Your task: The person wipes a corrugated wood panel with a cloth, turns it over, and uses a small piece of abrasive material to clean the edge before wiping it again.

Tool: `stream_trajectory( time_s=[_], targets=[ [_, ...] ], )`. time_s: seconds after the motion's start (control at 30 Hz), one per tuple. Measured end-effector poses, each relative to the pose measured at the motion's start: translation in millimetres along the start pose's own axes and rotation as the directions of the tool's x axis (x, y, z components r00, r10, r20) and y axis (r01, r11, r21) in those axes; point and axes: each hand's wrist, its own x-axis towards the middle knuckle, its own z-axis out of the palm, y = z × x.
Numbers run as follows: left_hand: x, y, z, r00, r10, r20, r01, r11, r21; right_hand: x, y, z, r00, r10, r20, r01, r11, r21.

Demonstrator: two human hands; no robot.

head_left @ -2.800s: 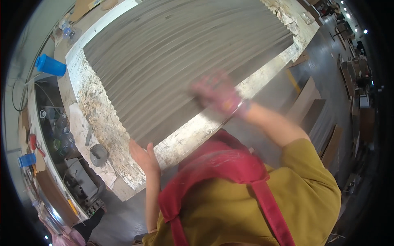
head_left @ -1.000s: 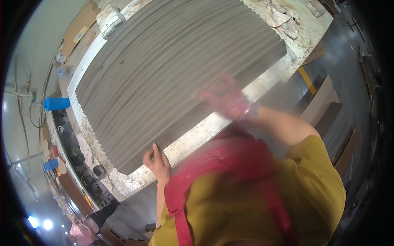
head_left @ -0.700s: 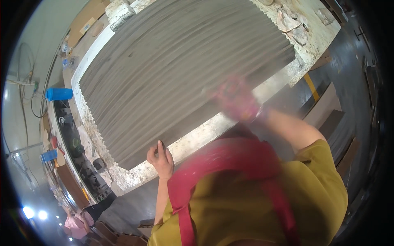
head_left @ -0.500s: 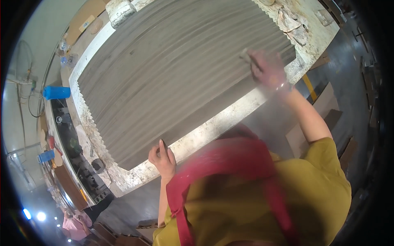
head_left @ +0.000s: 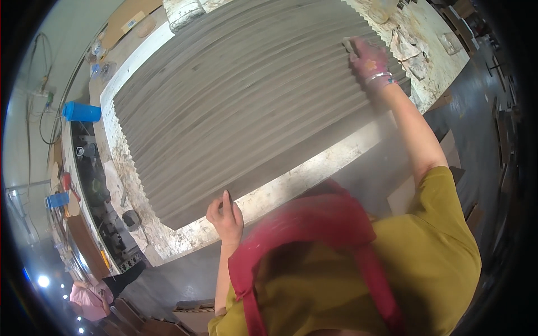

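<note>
A large grey-brown panel (head_left: pixel 252 101) with long parallel ridges lies flat on a white, stained worktable (head_left: pixel 297 175). My right hand (head_left: pixel 370 60), in a pinkish patterned glove, is at the panel's right side. Its fingers close on a small pale block (head_left: pixel 349 45) pressed to the ridges; the block's exact kind does not show. At the near edge of the panel is my left hand (head_left: pixel 226 217). One finger reaches onto the panel's near border, the others bend loosely apart, and nothing is held.
A crumpled cloth (head_left: pixel 410 53) lies right of the panel. At the left stand a blue cup (head_left: pixel 82 112) and a small dark pot (head_left: pixel 131 219). A white-wrapped block (head_left: pixel 183 14) sits at the far edge. Another person (head_left: pixel 91 299) is at the lower left.
My right hand has moved away from me and a little to the right along the ridges with the pale block. My left hand stays near the same edge, its finger straighter.
</note>
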Motion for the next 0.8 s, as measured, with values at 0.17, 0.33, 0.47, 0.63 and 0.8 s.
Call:
stream_trajectory(
  time_s=[0.17, 0.33, 0.47, 0.63, 0.8],
  targets=[
    [6.4, 4.6, -1.7, 1.000, 0.020, -0.008, -0.020, 1.000, 0.016, -38.9, -94.2, 44.0, 0.732, -0.667, -0.142, 0.590, 0.724, -0.358],
    [2.4, 0.9, -1.3, 1.000, 0.011, 0.015, -0.011, 1.000, 0.026, -23.6, -20.8, 2.3, 0.976, -0.209, -0.057, 0.210, 0.978, 0.014],
    [2.1, 1.4, -1.6, 1.000, 0.001, 0.025, -0.001, 1.000, 0.022, -70.5, -77.0, -7.2, 0.789, -0.612, -0.064, 0.559, 0.756, -0.341],
    [1.9, 1.7, -2.4, 1.000, -0.007, 0.011, 0.007, 1.000, 0.022, -127.4, -51.8, -9.0, 0.734, -0.679, -0.015, 0.673, 0.730, -0.115],
    [0.1, 2.1, -0.7, 1.000, 0.005, -0.001, -0.005, 0.999, 0.032, -120.0, -10.6, -50.2, 0.869, -0.491, 0.052, 0.479, 0.811, -0.338]
  ],
)
